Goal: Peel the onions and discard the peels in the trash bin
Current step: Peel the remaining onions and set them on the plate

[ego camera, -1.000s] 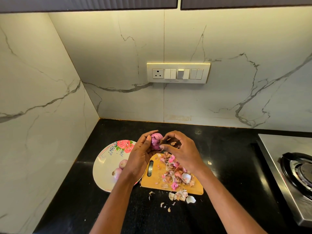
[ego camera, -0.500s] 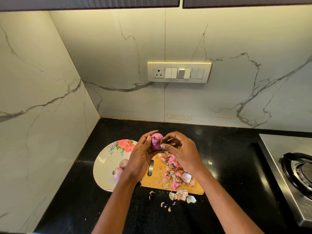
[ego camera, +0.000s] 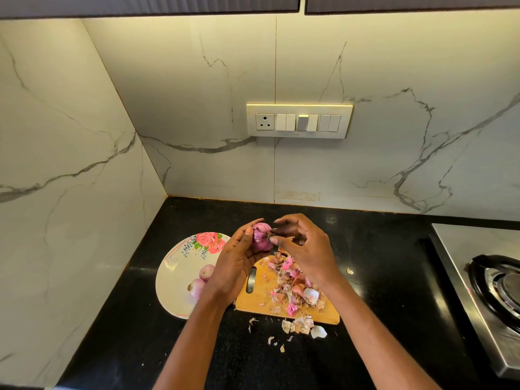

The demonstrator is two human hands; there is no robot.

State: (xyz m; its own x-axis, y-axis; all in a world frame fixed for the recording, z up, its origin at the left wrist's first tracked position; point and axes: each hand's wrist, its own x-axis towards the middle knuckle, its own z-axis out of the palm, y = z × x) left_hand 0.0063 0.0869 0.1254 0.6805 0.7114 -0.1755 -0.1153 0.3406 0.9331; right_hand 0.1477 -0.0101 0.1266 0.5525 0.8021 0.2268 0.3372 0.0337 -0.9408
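- Holding a red onion [ego camera: 261, 237] above the far end of the wooden cutting board [ego camera: 261, 301], our two hands meet over it.
- Our left hand [ego camera: 236, 263] cups the onion from the left and below, fingers curled round its far side and thumb pressed against its near side.
- Our right hand [ego camera: 302, 247] comes in from the right; thumb and forefinger pinch the dry root tuft on the onion's right end, with the other fingers loosely curled and spread.
- The onion's root-to-tip axis seems to run left to right, so we judge the coming pull should go rightward, away from the left hand.
- Loose onion peels [ego camera: 292, 288] lie heaped on the cutting board, with more spilled on the black counter [ego camera: 394, 277] just past the board's near edge.
- Left of the cutting board, touching it, sits a floral plate [ego camera: 180, 274] with two small onions [ego camera: 201, 280].
- No trash bin is in view.
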